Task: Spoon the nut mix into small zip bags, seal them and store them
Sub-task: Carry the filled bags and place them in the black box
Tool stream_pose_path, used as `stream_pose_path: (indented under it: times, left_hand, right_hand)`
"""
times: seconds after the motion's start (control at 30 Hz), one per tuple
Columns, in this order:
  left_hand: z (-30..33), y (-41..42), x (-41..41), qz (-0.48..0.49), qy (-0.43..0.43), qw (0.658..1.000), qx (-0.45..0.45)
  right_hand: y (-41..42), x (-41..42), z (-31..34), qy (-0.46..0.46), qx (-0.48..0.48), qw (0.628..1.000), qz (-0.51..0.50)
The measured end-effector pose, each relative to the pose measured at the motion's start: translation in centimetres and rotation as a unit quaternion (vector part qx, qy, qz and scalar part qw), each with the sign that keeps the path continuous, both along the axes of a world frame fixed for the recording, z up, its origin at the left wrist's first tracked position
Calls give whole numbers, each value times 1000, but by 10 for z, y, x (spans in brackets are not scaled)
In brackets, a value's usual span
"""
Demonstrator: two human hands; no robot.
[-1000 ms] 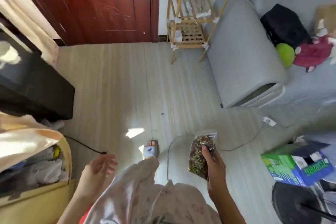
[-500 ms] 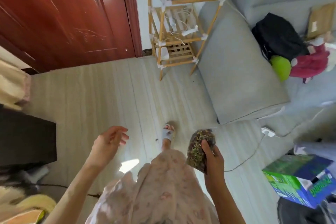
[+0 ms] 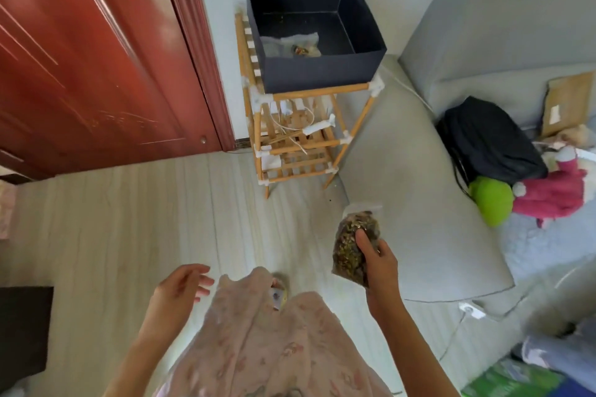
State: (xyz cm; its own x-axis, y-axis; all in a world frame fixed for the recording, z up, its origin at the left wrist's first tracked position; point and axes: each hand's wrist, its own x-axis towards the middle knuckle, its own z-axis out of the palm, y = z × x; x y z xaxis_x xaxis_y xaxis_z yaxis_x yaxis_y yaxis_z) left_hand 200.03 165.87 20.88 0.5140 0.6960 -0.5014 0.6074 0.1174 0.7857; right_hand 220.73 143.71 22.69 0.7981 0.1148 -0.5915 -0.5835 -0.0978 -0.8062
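Change since earlier frame: moving closer to the wooden rack (image 3: 290, 138); dark box (image 3: 317, 74) on its top now showing its open inside; filled bag riding higher and further forward.
Zip bag (image 3: 353, 245): being carried upright in the right hand (image 3: 380, 264), above the floor (image 3: 129, 219) and just beside the grey sofa (image 3: 419, 203) edge; packed with dark nut mix, clear top strip sticking up; seal looking shut, though not fully legible.
Right fingers: curling round the bag's far side, thumb (image 3: 362, 240) pressing on its front face; gripping it at mid-height.
Left hand (image 3: 179, 287): hanging free over the floor, fingers loosely spread, holding nothing.
Box contents: one clear bag (image 3: 290, 45) lying on the bottom toward the left wall, seemingly with only a little mix in it; remaining bottom showing bare.
Step in hand (judgement): storing the filled bag in the box.
Doing it well: approaching until standing right at the rack; lifting the bag over the near wall rather than tossing it; laying it flat on the bare bottom beside the other bag; keeping the zip end level or up, in case of an incomplete seal.
Handling: avoiding a hard squeeze, since that risks popping the zip.
Risk: rack looking light and taped at its joints; box sitting on top unfastened; steadying its rim with the free left hand advisable while lowering the bag.
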Motion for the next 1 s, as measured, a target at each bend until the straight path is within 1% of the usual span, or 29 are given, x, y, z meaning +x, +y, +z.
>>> stream_pose_path:
  times: [0.17,0.3,0.47,0.6,0.7,0.77,0.87,1.0]
  left_hand:
    - [-2,25,60,10,9,1000,-7]
    - [-6,50,114,-4,10,1000,-7]
    - [-5,97,203,-16,-14,1000,3]
    - [13,140,280,-36,-48,997,42]
    - [27,169,331,-27,-87,994,61]
    - [35,185,362,-31,-103,991,80]
    - [44,196,402,-60,-88,986,131]
    - [52,195,438,-74,-105,976,175]
  right_hand:
    - [31,64,4,-9,-5,999,38]
    - [55,114,1,-4,-13,999,46]
    - [100,196,16,-50,-18,996,66]
    - [139,261,49,-101,14,989,106]
    - [168,305,69,-132,29,983,125]
    - [185,332,76,-126,62,983,119]
    - [202,364,79,-96,101,983,116]
    - [220,397,72,-138,27,976,168]
